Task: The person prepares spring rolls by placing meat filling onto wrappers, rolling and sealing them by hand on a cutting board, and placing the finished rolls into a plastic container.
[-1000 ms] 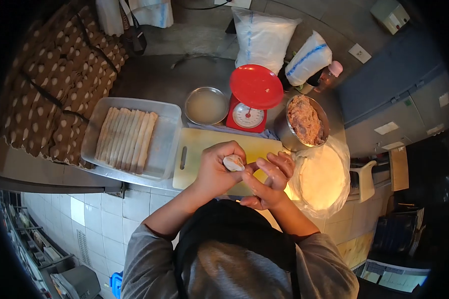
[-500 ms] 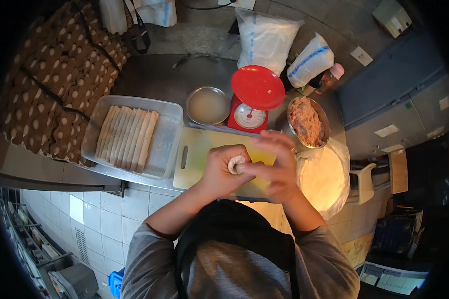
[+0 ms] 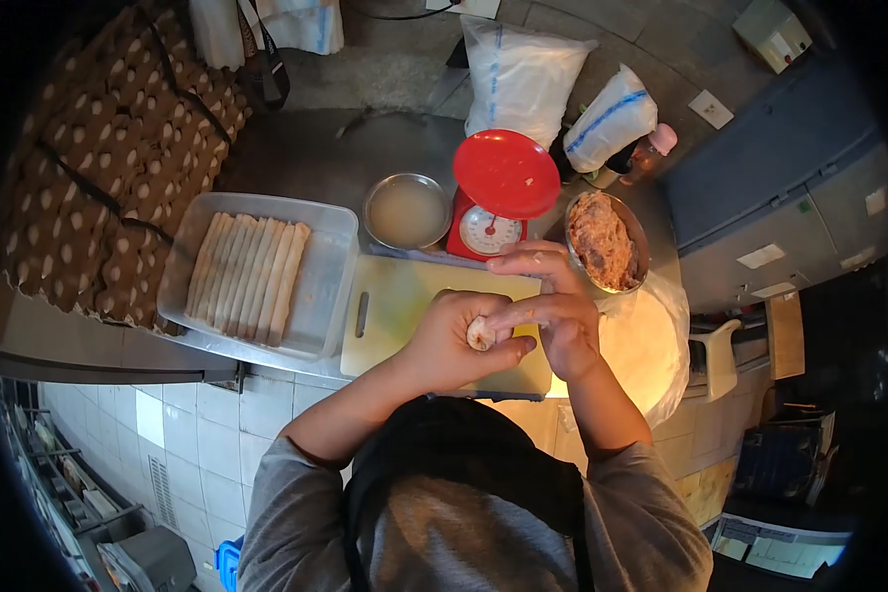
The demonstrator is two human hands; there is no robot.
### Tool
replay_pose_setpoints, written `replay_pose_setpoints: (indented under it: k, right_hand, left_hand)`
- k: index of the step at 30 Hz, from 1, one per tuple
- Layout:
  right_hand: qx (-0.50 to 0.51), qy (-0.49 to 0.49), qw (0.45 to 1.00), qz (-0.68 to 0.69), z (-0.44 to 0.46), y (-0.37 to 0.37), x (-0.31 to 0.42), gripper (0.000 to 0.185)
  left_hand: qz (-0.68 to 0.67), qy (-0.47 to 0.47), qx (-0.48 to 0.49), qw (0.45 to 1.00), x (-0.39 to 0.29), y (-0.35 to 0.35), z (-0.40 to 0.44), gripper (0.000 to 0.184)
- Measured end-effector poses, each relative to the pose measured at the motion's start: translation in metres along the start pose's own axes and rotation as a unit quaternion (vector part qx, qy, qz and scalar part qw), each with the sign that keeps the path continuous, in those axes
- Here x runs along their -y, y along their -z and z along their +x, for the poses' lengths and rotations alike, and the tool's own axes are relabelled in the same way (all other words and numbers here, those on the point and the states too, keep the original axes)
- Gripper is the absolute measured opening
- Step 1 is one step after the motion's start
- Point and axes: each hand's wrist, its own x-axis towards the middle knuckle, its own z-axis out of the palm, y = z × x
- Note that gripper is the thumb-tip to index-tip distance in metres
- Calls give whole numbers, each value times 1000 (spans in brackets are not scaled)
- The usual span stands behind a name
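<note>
My left hand (image 3: 451, 340) is wrapped around an unfried spring roll (image 3: 481, 333). Only the roll's pale end shows, with some orange-brown filling in it; its length is hidden in the fist. My right hand (image 3: 560, 321) has its fingers stretched apart, and one fingertip reaches the roll's end. Both hands are above a yellowish cutting board (image 3: 395, 286). To the left, a clear plastic tub (image 3: 331, 266) has several finished rolls (image 3: 247, 276) lined up side by side. A stack of round wrappers (image 3: 641, 345) on plastic sits beside my right hand.
Behind the board stand a metal bowl of cloudy liquid (image 3: 407, 210) and a red kitchen scale (image 3: 503, 178). A bowl of orange-brown filling (image 3: 605, 242) is at the right. Egg trays (image 3: 118, 168) are stacked at the left; white plastic bags (image 3: 523, 79) stand at the back.
My right hand's fingers have moved from poking into the roll's open end to lying across it. The end looked like a hollow ring before and now looks more closed, with filling showing.
</note>
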Motion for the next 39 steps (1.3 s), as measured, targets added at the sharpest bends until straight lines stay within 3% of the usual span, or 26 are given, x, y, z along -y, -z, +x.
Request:
replay_pose_setpoints:
  k: [3, 6, 9, 16, 17, 18, 20, 22, 26, 28, 31, 34, 37, 39]
  right_hand:
    - [32, 55, 998, -27, 7, -1, 0, 53]
    - [94, 115, 973, -174, 14, 3, 6, 48]
    - [127, 149, 927, -319, 23, 5, 23, 43]
    - [105, 95, 948, -285, 26, 4, 19, 41]
    - [91, 94, 970, -206, 23, 9, 5, 42]
    - [39, 17, 993, -108, 17, 9, -2, 42]
    - [-61, -135, 985, 93, 7, 6, -15, 44]
    - [-11, -205, 976, 67, -15, -17, -38, 42]
    - [109, -363, 925, -18, -61, -60, -77, 49]
    - [100, -372, 922, -35, -74, -43, -91, 49]
    - [106, -336, 931, -94, -59, 14, -66, 45]
    - [197, -323, 904, -198, -21, 51, -23, 36]
    - [238, -252, 897, -273, 9, 56, 5, 32]
    - [210, -257, 910, -249, 20, 49, 16, 31]
  left_hand:
    - [-32, 7, 3, 999, 2, 0, 1, 24]
    - [68, -25, 8, 997, 6, 6, 5, 24]
    - [42, -29, -28, 998, 19, 4, 7, 22]
    - [66, -63, -61, 994, 22, 9, 16, 22]
    - [53, -62, -59, 995, 16, 12, 18, 22]
    - [39, -61, -59, 996, 12, 15, 19, 22]
    - [-48, 1, -114, 992, 8, 16, 22, 19]
    - [-135, 75, -142, 978, -4, 28, 26, 16]
    - [-326, 14, -209, 922, 29, 51, 34, 22]
    - [-453, 26, -205, 867, 63, 75, 26, 24]
    - [-527, 65, -198, 824, 96, 79, 10, 25]
    - [-454, 204, -86, 863, 128, 76, -17, 32]
    - [-311, 249, 86, 913, 164, 60, -23, 45]
    - [-95, 244, 153, 953, 152, 41, -12, 38]
